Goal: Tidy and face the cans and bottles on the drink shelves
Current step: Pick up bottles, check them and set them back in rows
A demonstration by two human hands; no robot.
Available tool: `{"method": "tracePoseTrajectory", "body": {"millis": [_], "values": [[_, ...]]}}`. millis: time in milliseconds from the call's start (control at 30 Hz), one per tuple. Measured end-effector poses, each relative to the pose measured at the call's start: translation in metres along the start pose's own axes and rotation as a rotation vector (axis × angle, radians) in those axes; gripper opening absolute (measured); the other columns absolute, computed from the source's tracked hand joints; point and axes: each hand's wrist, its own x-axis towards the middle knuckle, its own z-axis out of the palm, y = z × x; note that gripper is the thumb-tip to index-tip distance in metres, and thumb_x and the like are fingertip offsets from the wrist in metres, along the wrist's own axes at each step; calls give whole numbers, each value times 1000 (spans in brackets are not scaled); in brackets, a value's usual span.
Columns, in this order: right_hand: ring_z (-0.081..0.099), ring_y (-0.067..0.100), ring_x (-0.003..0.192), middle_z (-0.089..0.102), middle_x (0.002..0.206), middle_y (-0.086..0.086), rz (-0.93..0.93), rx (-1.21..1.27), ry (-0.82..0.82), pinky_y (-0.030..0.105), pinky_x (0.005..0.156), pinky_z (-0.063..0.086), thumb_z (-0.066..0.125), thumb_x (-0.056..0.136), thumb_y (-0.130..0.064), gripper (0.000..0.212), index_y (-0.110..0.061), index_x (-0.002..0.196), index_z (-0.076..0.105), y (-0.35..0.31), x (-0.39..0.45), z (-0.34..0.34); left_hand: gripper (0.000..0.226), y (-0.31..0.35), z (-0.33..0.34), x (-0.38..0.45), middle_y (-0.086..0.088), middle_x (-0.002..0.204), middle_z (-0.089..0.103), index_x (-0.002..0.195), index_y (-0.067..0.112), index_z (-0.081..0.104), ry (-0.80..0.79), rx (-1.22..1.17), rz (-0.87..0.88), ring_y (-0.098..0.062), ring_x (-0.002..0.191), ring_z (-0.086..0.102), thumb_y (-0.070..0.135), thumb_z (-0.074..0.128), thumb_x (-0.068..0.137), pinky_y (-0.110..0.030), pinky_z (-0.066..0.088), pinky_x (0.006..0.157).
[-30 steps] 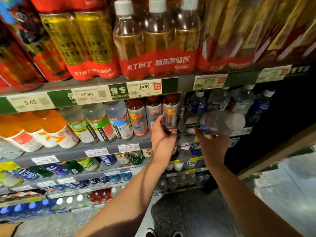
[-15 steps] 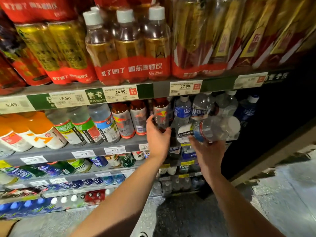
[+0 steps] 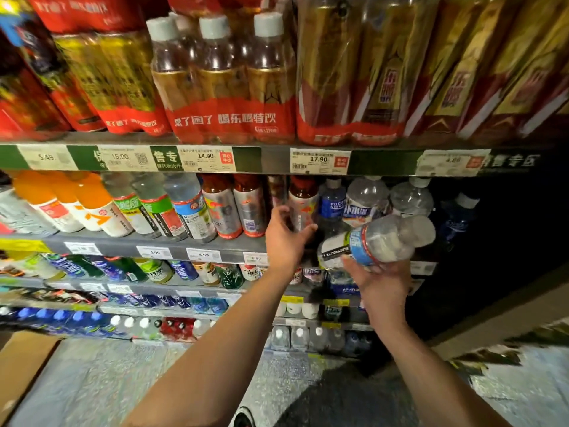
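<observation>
My left hand reaches into the second shelf and wraps around a brown bottle with a silver and red label, which stands upright in the row. My right hand holds a clear bottle with a blue and white label on its side, base toward me, in front of the same shelf. Two matching brown bottles stand just left of my left hand. A dark blue bottle and clear water bottles stand to the right.
Shrink-wrapped packs of gold and red drinks fill the top shelf. Orange drinks and green-labelled bottles stand to the left. Lower shelves hold more bottles. A cardboard box sits on the floor at the lower left.
My view has shifted left and upward along the shelves. My left hand stays on the brown bottle, and my right hand still holds the clear bottle on its side at about the same spot.
</observation>
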Motion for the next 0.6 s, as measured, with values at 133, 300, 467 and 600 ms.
{"method": "tracePoseTrajectory", "body": {"millis": [133,300,467,600], "values": [[73,12,96,70,110,5,-39,56,-63,26,90,57,84,69,9,63,-25,112,55,-9,-2,10,43,-10,-20,-5,2,110,69,115,20,59,107,-95,64,-12,101,66,25,80,78,-36,55,94],[71,22,105,68,120,12,-7,50,-65,41,98,54,93,63,-14,69,-23,120,56,-14,-11,30,48,-28,-52,7,-6,121,56,126,14,51,391,-69,41,-22,112,58,17,73,84,-44,48,102],[70,-1,90,68,117,9,-26,-9,-31,16,84,55,88,67,3,64,-21,114,54,-14,-18,45,64,-23,-47,17,-8,132,51,136,10,47,291,54,-1,-25,123,53,21,79,82,-39,44,107],[71,9,95,69,116,9,-43,-61,2,22,87,57,90,65,-1,69,-8,123,54,-11,-23,47,70,-18,-43,25,-9,130,48,139,9,47,263,128,-37,-27,122,53,27,81,81,-36,44,102]]}}
